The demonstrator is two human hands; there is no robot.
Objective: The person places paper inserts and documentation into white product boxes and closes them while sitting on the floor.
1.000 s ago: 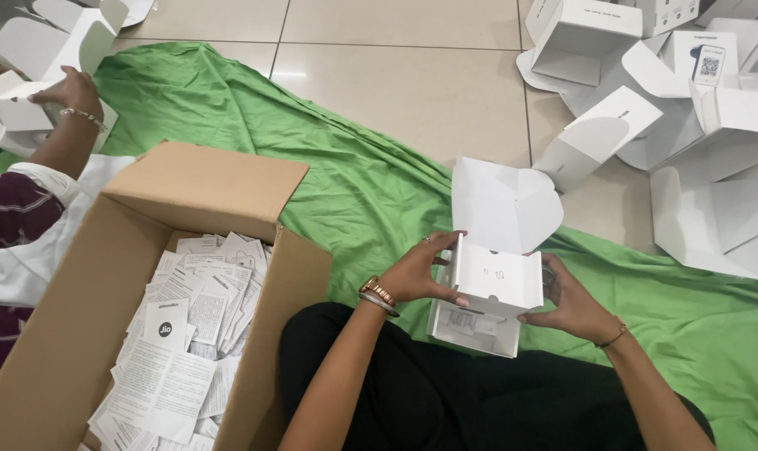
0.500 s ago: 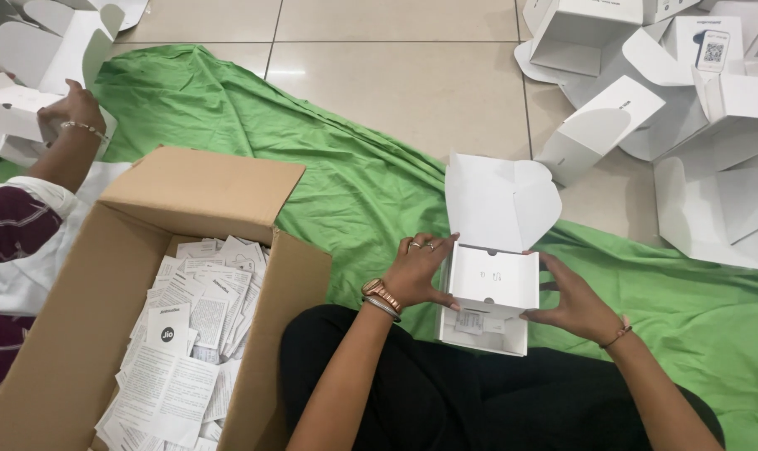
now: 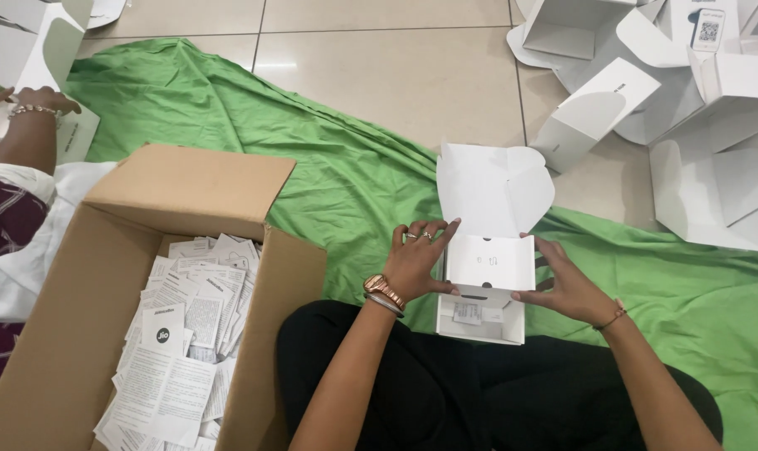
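Note:
A small white carton (image 3: 483,271) with its lid flap standing open rests on my lap over the green cloth (image 3: 329,175). My left hand (image 3: 417,260), with rings and a wrist bangle, presses against the carton's left side. On the carton's right side my right hand (image 3: 567,284) holds it with fingers spread. A white inner tray sits in the carton's top.
An open brown cardboard box (image 3: 187,192) full of printed leaflets (image 3: 183,334) stands at my left. Several open white cartons (image 3: 696,100) lie on the tiled floor at the upper right. Another person's hand (image 3: 28,108) works with cartons at the far left.
The carton has been tipped from tilted to more upright on my lap, and both hands have shifted along its sides. The other person's hand has moved slightly.

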